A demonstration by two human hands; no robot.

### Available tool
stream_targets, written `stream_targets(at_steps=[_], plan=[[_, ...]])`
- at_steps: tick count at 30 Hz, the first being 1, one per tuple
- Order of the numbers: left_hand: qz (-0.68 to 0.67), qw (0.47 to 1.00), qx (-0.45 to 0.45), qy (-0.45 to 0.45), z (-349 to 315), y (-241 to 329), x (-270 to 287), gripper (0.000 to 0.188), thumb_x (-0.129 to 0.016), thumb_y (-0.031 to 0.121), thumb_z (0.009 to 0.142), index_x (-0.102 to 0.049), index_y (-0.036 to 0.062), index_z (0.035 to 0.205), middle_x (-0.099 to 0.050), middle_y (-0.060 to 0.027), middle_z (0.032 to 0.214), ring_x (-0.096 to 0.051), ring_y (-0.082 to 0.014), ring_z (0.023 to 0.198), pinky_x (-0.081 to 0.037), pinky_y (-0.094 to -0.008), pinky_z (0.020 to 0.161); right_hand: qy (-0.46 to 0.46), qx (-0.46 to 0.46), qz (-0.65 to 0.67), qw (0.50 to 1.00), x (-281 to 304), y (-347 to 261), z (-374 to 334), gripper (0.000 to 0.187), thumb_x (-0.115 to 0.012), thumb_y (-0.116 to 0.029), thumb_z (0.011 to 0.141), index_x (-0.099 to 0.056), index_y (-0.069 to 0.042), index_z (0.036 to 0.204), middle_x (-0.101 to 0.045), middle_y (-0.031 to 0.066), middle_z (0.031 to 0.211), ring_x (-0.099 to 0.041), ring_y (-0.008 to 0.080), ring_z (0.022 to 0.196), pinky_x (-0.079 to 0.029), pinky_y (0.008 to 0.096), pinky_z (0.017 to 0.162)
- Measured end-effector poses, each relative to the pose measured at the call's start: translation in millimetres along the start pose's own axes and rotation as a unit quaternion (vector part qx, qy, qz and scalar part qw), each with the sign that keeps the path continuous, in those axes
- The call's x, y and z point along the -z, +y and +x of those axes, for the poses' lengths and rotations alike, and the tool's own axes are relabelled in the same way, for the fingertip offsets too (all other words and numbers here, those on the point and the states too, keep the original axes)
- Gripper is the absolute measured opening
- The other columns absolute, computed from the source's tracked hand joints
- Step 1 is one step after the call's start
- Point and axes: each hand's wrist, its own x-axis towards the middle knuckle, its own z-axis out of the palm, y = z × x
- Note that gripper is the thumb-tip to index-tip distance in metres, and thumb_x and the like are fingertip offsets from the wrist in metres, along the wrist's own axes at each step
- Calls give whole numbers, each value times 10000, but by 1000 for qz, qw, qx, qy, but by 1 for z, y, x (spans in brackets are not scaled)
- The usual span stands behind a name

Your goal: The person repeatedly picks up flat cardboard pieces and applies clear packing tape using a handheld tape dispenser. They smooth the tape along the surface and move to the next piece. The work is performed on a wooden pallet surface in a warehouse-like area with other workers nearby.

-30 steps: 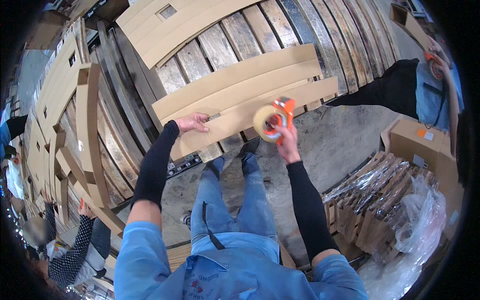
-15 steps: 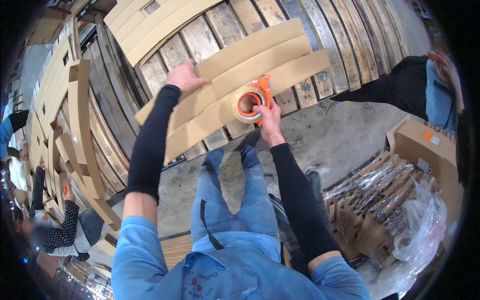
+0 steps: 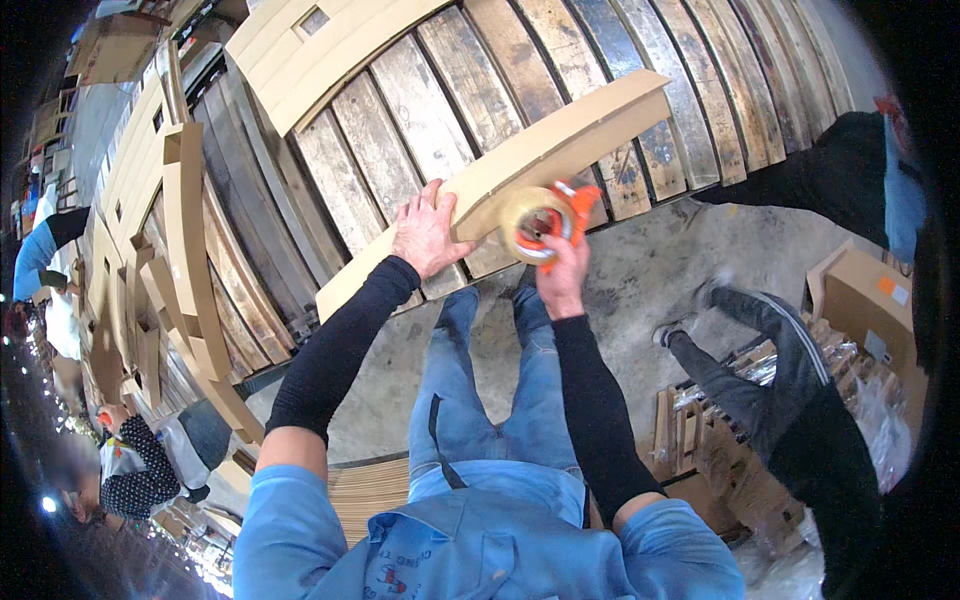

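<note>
A long brown cardboard piece (image 3: 560, 137), folded into a narrow strip, lies slantwise on the wooden slatted table in front of me. My left hand (image 3: 428, 232) rests on its left part, fingers spread and thumb stretched toward the right. In my right hand (image 3: 563, 275) is an orange tape dispenser (image 3: 583, 208) with a wide roll of clear tape (image 3: 522, 226). It is held over the near edge of the strip and slightly blurred by motion. I cannot tell whether any tape touches the cardboard.
Flat cardboard sheets (image 3: 330, 45) lie at the far left of the slatted table (image 3: 440, 85). Folded cardboard pieces (image 3: 183, 230) stand farther left, near a person in dotted sleeves (image 3: 140, 465). At right, a person in dark trousers (image 3: 745, 370) passes a large carton (image 3: 865, 300) and plastic-wrapped cardboard.
The cardboard has been folded from a wider, flatter sheet into a narrower strip. My left hand has come nearer and rightward onto it. The dispenser has moved slightly right and nearer.
</note>
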Motion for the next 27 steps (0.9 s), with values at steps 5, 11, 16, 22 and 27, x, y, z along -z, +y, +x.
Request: stream_targets(at_steps=[5, 11, 16, 22, 27], plan=[[34, 997, -15, 61, -17, 21, -14, 770, -802, 496, 645, -595, 27, 1219, -321, -270, 1558, -383, -454, 1370, -320, -593, 1104, 25, 52, 27, 998, 39, -57, -10, 542, -589, 2, 824, -537, 7, 1364, -637, 124, 1296, -636, 265, 1188, -519, 426, 1030], [21, 998, 1, 62, -19, 32, -8, 733, -817, 462, 616, -610, 45, 1182, -317, -277, 1557, -373, -453, 1371, -303, -598, 1116, -104, -14, -72, 992, -38, -93, 50, 509, -587, 15, 817, -555, 19, 1325, -669, 108, 1185, -666, 246, 1088, -539, 405, 979], [-1, 999, 13, 38, 10, 27, 4, 703, -822, 495, 690, -613, 85, 1221, -376, -269, 1500, -397, -445, 1349, -350, -590, 1099, -162, 11, -141, 977, -58, -60, 108, 518, -546, 67, 788, -562, 53, 1306, -677, 115, 1142, -695, 226, 934, -566, 350, 887], [-8, 990, -12, 139, -2, 31, -27, 259, -764, 355, 750, -766, 163, 924, -418, -216, 1475, -402, -386, 1318, -320, -517, 1113, -205, -162, -145, 954, -95, -115, 82, 557, -538, 76, 782, -552, 59, 1339, -685, 164, 1199, -735, 278, 937, -611, 396, 845], [-10, 990, -38, 137, 6, 39, -25, 227, -759, 376, 812, -759, 163, 889, -437, -216, 1471, -417, -384, 1323, -346, -528, 1089, -199, -74, -219, 952, -56, -78, 123, 554, -573, 76, 799, -542, 58, 1352, -683, 108, 1183, -684, 184, 999, -560, 313, 891]])
